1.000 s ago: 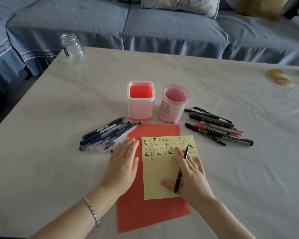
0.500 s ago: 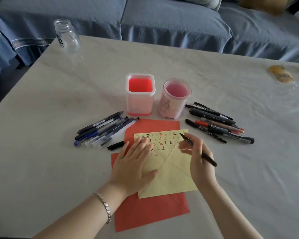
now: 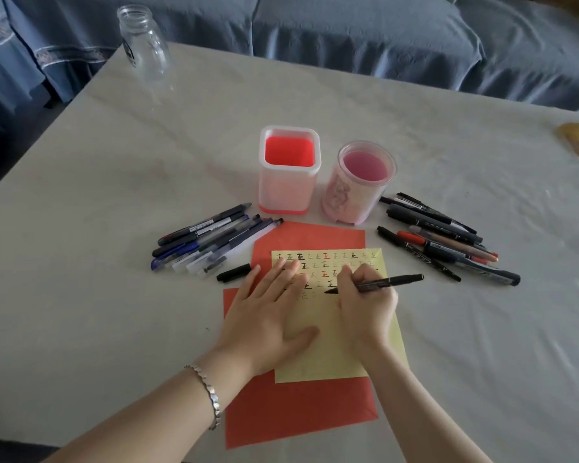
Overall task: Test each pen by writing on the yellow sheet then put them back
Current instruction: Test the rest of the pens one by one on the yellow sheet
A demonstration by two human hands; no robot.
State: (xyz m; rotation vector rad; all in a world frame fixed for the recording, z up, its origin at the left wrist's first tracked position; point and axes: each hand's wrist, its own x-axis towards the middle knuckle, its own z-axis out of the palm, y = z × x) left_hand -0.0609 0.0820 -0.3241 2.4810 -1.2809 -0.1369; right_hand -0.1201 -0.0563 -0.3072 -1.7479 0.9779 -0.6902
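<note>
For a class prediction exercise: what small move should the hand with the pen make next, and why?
Probably write a test mark there: the right hand grips the uncapped pen, tip at a blank spot beside the last marks, while the left hand presses the yellow sheet flat.

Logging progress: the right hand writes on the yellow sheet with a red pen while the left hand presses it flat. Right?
No: the head view shows a black pen, not red. The right hand writes with it on the yellow sheet while the left hand presses it flat.
</note>
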